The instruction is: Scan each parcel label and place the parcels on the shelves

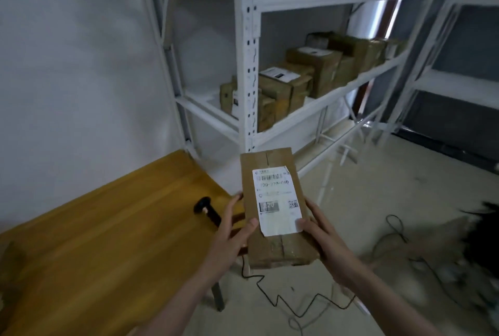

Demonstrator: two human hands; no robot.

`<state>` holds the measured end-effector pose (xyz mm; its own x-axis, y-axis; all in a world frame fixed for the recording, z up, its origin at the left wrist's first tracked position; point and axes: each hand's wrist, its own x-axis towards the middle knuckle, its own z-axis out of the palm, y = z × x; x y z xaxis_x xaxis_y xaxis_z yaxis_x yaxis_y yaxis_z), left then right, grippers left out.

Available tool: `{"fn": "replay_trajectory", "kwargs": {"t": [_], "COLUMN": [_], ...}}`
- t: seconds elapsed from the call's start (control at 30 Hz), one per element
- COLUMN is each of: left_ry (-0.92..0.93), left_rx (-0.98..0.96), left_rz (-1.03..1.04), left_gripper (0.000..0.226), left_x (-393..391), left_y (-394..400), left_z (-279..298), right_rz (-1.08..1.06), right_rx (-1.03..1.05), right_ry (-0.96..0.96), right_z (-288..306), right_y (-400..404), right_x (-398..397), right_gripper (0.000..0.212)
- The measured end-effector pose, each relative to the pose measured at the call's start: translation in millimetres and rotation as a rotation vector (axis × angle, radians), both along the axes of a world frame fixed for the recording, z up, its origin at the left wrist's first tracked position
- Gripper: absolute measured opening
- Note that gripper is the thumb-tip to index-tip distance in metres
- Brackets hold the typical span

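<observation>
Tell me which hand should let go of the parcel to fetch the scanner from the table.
Left. The left hand grips the parcel on the side nearest the scanner, which lies on the table just beyond its fingers. The right hand would probably have to cross over the parcel.

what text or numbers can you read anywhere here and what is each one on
"20" in a dark box, on the white label of the parcel held in both hands.
A number line under the label's barcode, roughly "720-770-040": blurred, uncertain.
Other print on that label: too small to read.
Labels on the shelf boxes: too blurred to read.
</observation>
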<state>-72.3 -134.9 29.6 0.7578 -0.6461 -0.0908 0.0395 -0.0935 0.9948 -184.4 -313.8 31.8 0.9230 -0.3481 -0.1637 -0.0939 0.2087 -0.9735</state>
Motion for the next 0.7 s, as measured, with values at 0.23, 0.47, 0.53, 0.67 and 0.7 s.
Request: {"fn": "replay_trajectory", "kwargs": {"t": [0.23, 0.47, 0.53, 0.67, 0.7], "left_ry": [-0.065, -0.078, -0.072, -0.122, -0.135], "left_rx": [-0.028, -0.010, -0.014, -0.001, 0.011], "left_rz": [-0.059, -0.039, -0.046, -0.056, -0.061], "left_gripper": [0.063, 0.049, 0.045, 0.044, 0.046], "left_x": [-8.4, -20.2, -24.1, -28.5, -27.5], "left_y": [-84.9, -205.5, -242.5, -308.7, -323.0], "left_z": [34.8, 81.7, 93.5, 128.8, 140.0], "right_rz": [-0.060, -0.074, -0.099, -0.093, -0.090], "right_rx": [-0.005, -0.108, -0.124, -0.153, -0.161], "right_ry": [-0.014, -0.028, -0.036, -0.055, -0.068], "right_z": [36.6, 85.8, 99.2, 128.0, 136.2], "right_y": [-76.5, -196.8, -233.4, -297.5, -312.3], "right_x": [-30.0, -40.4, -44.3, -48.1, -46.7], "right_gripper": [0.058, 0.046, 0.045, 0.054, 0.048]}}
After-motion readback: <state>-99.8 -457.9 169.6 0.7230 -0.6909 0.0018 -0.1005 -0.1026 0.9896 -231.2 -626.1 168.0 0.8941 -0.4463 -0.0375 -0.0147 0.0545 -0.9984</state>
